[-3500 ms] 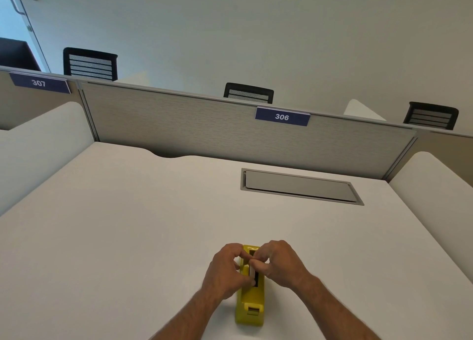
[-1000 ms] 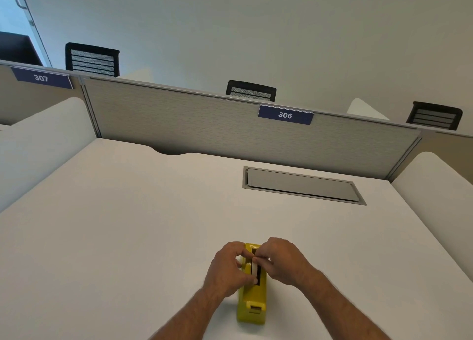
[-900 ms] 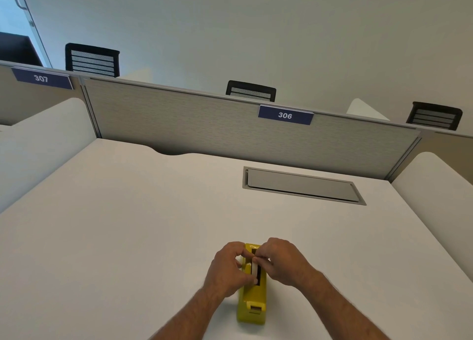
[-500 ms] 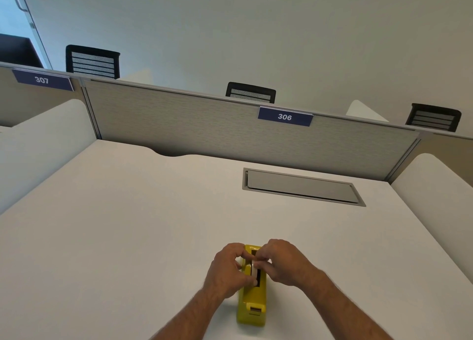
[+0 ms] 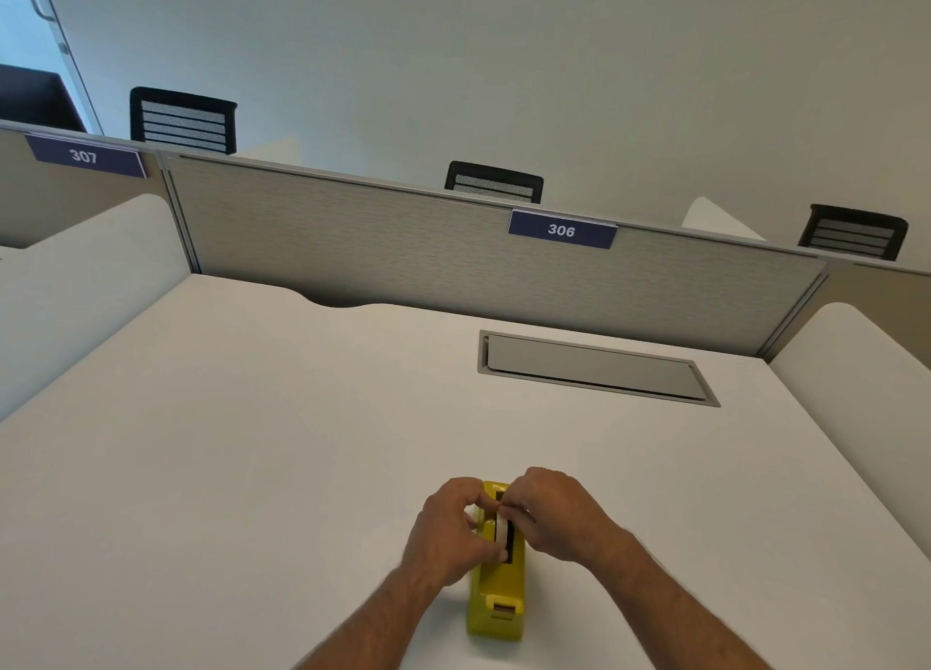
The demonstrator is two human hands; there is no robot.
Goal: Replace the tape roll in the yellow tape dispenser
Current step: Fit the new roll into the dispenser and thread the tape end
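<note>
The yellow tape dispenser stands on the white desk near its front edge, with its cutter end toward me. A white tape roll sits edge-up in the dispenser's dark slot. My left hand grips the roll from the left, thumb and fingers curled on it. From the right, my right hand pinches the top of the same roll. Both hands hide most of the roll and the far half of the dispenser.
A grey recessed cable hatch lies in the desk at the back right. A grey partition with a blue label reading 306 closes the far side. White side panels flank the desk. Black chair backs show behind.
Both hands stay on the tape roll at the dispenser slot, with only small finger shifts. The dispenser has not moved.
</note>
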